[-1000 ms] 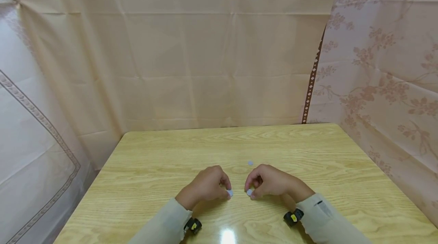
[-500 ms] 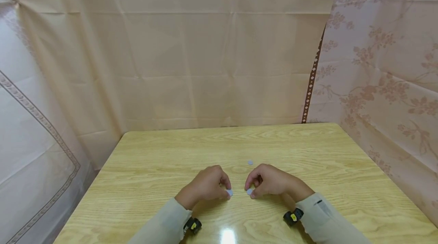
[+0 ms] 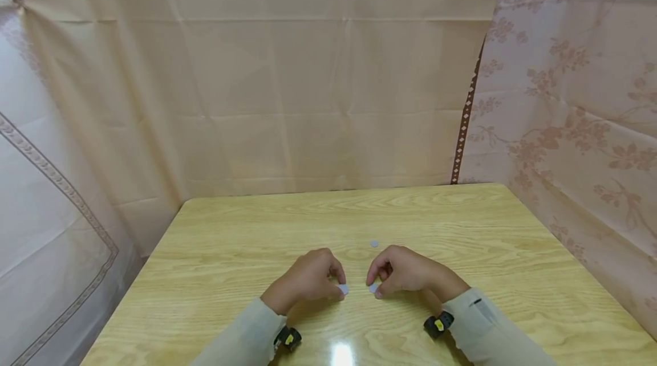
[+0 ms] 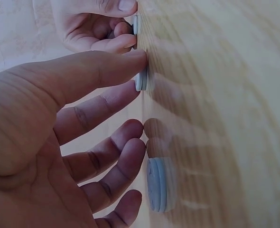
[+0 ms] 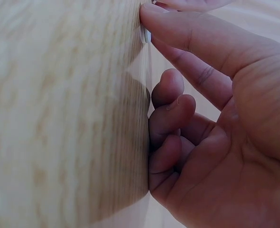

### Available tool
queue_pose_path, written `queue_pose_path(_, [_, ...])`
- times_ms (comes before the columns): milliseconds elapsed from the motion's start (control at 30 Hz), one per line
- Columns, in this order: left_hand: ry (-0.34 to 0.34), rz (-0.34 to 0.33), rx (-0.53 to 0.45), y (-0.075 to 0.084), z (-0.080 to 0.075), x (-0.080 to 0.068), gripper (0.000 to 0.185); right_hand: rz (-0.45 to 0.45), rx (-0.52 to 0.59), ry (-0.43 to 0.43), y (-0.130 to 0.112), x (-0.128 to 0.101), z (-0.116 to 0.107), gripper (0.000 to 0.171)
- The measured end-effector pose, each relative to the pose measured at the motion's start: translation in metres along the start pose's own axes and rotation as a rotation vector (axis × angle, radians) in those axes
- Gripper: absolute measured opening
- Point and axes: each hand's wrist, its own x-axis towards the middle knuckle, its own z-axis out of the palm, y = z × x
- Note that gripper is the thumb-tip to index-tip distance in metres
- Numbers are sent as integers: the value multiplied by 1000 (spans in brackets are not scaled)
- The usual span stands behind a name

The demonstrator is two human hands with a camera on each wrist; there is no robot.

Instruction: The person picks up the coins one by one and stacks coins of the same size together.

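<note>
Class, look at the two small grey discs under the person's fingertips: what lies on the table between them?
Nothing: in the head view only bare wooden table separates the left hand's disc from the right hand's disc.

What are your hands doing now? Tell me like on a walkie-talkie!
Left hand pinching a small grey disc on the table. Right hand pinching another disc. Third disc lies loose beyond. Nothing in the way.

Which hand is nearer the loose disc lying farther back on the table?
Right. The right hand sits just in front of the loose disc, slightly to its right; the left hand is farther off, in front and to its left. Neither touches it.
</note>
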Motion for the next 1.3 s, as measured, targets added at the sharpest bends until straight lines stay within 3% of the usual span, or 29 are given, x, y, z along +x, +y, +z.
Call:
queue_pose_path(500, [-14, -15, -21, 2, 0, 7, 18, -6, 15, -20, 2, 1, -3, 15])
queue_pose_path(933, [-11, 1, 125, 19, -5, 34, 11, 2, 6, -8, 1, 1, -4, 12])
queue_pose_path(1300, [63, -71, 233, 22, -1, 62, 12, 21, -23, 18, 2, 0, -3, 13])
